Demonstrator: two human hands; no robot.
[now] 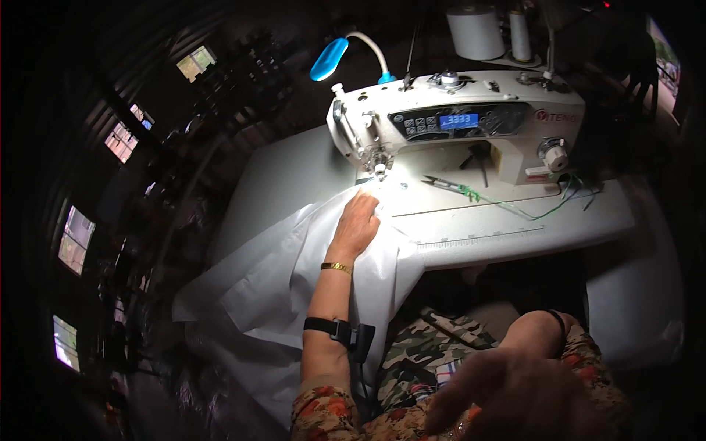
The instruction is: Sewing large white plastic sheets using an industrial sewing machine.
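Cloth (287, 257), white and creased, is draped across the left of the surface (471, 217), its far end placed by the needle (380, 175) of the machine (478, 94) and its near folds hung over the edge. The cloth is touched by the left hand (358, 220), which is laid on it just in front of the needle with the fingers bent; whether any fabric is pinched cannot be told. The right hand (507, 393) is held above the lap, well apart from the cloth, and is blurred and dim, so whether it is clenched or released cannot be told. A gold bracelet (337, 267) and a black strap (327, 325) are worn on the left arm. Snips (445, 185) are laid on the surface right of the needle, with green thread (515, 209) trailed from them. The needle area is brightly lit, and a blue lamp (329, 59) is mounted above the machine. Behind it, a wide cone (476, 33) and a narrow spool (521, 35) are stood side by side. Camouflage fabric (419, 353) is seen at the lap
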